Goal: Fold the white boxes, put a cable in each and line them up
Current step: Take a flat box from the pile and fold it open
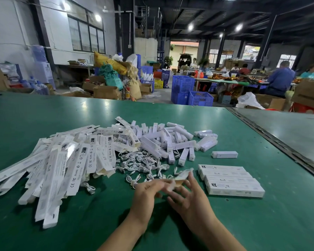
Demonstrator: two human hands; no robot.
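Both hands meet over the green table (170,223) on one white box (182,176), blurred by motion and tilted up to the right. My left hand (149,192) pinches its near end. My right hand (187,194) holds it from below with fingers spread. A heap of flat unfolded boxes (62,165) lies to the left. White cables (143,163) are tangled just beyond my hands. Several finished boxes (230,180) lie side by side in a row on the right.
A pile of small white lamp-like sticks (170,140) sits behind the cables, with one loose stick (224,154) to the right. A metal seam (279,144) divides this table from the adjoining one. Blue crates (190,93) and seated people (279,78) are far behind.
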